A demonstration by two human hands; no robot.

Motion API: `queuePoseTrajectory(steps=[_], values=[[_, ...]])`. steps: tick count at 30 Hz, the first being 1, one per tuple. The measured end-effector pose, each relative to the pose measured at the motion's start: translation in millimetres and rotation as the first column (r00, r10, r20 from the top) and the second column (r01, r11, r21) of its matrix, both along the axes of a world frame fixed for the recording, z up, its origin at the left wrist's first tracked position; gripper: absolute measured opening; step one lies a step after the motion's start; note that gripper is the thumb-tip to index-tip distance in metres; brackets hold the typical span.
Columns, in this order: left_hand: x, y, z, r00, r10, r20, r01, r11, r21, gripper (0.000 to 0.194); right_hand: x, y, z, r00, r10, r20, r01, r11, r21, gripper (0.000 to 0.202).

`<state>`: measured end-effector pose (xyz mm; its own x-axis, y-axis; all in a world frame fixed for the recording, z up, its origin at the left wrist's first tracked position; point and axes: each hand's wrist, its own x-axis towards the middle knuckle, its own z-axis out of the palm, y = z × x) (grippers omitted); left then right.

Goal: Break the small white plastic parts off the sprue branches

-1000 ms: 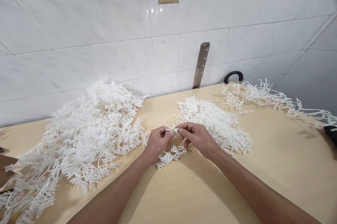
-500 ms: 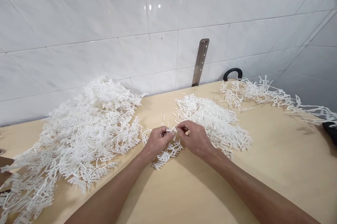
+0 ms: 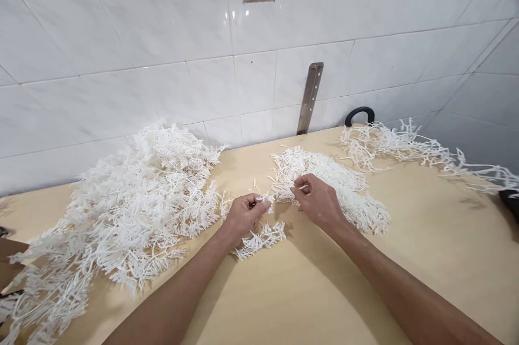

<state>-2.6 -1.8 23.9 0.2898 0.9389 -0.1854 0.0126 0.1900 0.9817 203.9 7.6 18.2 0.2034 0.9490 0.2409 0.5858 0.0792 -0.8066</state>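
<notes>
My left hand (image 3: 242, 215) pinches a white branched plastic sprig (image 3: 266, 200) between thumb and fingers, its tips poking out on the right. My right hand (image 3: 318, 200) is apart from it, over the near left side of a low pile of small white pieces (image 3: 360, 204). Its thumb and forefinger are pressed together; whatever they hold, if anything, is too small to make out. Just below my left hand another white sprig (image 3: 261, 240) lies on the table. A tall heap of white branched sprigs (image 3: 150, 199) spreads to the left.
Bare white branching stems (image 3: 425, 147) trail along the table's (image 3: 316, 302) right back side, near a black curved handle (image 3: 359, 113). A metal strip (image 3: 310, 99) leans upright at the tiled wall (image 3: 194, 15). Something brown (image 3: 12, 261) shows at the left edge.
My right hand has moved right, away from my left hand, to over the pile of small pieces. My left hand still grips the sprig. The view has shifted slightly.
</notes>
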Motion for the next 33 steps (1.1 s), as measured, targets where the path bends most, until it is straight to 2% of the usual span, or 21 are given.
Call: queuePoseTrajectory(steps=[2,5,7,13,21,25,30,33], values=[[-0.2,1.1,-1.3,1.0,0.014,-0.003,-0.014,1.0,0.011,0.045,-3.7,-5.4,3.3,0.992,0.103,-0.074,-0.105,0.994,-0.02,0.02],[-1.0,2.3,-3.0,1.0,-0.002,0.014,0.002,1.0,0.027,0.044,-13.5,-12.0,2.8,0.925,0.319,-0.207,-0.335,0.941,-0.049,0.025],[-1.1,2.8,-3.9,1.0,-0.012,0.023,0.012,0.999,0.032,0.044,-18.9,-13.9,-0.5,0.888,0.372,-0.271,-0.404,0.912,-0.068,0.024],[1.9,0.9,0.6,1.0,-0.021,0.024,0.02,1.0,0.016,0.043,-23.2,-13.6,-5.7,0.848,0.362,-0.386,-0.425,0.901,-0.089,0.022],[-1.3,0.9,1.1,0.994,-0.026,0.102,0.03,0.999,-0.04,0.045,-24.9,-17.6,3.3,0.86,0.373,-0.347,-0.421,0.904,-0.072,0.022],[-2.3,0.2,1.5,0.995,-0.035,0.092,0.041,0.997,-0.072,0.047,-25.2,-18.9,5.4,0.851,0.385,-0.357,-0.43,0.901,-0.055,0.025],[-1.6,-0.9,3.0,0.999,-0.028,0.044,0.03,0.998,-0.055,0.045,-24.9,-18.6,3.4,0.843,0.397,-0.364,-0.442,0.896,-0.045,0.028],[-2.3,0.4,0.9,0.995,-0.064,0.074,0.065,0.998,-0.016,0.044,-24.8,-18.4,2.8,0.846,0.393,-0.36,-0.438,0.898,-0.05,0.029]])
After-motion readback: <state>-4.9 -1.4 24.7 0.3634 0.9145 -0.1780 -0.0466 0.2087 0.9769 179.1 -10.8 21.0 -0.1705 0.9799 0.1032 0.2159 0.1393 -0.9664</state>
